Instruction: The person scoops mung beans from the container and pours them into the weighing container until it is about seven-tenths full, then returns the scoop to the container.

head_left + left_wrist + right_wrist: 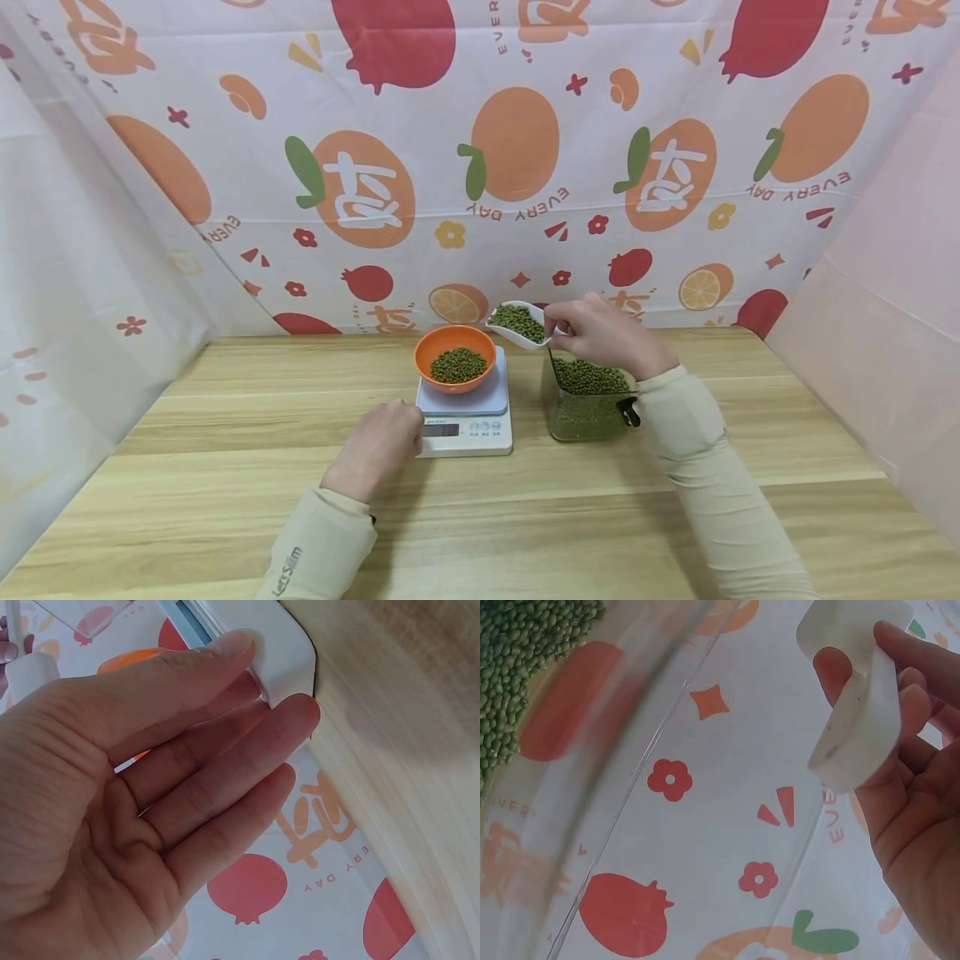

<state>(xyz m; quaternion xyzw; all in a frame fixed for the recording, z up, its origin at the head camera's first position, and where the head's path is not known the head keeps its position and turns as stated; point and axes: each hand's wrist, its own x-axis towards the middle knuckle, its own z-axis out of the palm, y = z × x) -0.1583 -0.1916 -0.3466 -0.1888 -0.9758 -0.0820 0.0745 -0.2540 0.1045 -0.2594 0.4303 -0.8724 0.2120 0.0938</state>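
My right hand grips the handle of a white scoop heaped with green mung beans, raised above the table between the bowl and the container. An orange bowl, part filled with mung beans, sits on the kitchen scale. At the scale's front left corner my left hand holds the edge; in the left wrist view its thumb lies on the white casing and the other fingers reach along the side. Below my right hand stands a clear container of mung beans, partly hidden by the arm.
The wooden table runs up to a fruit-print curtain at the back. Pale curtains hang at the left and right sides. A black clip-like piece shows at the container's right front, beside the right sleeve.
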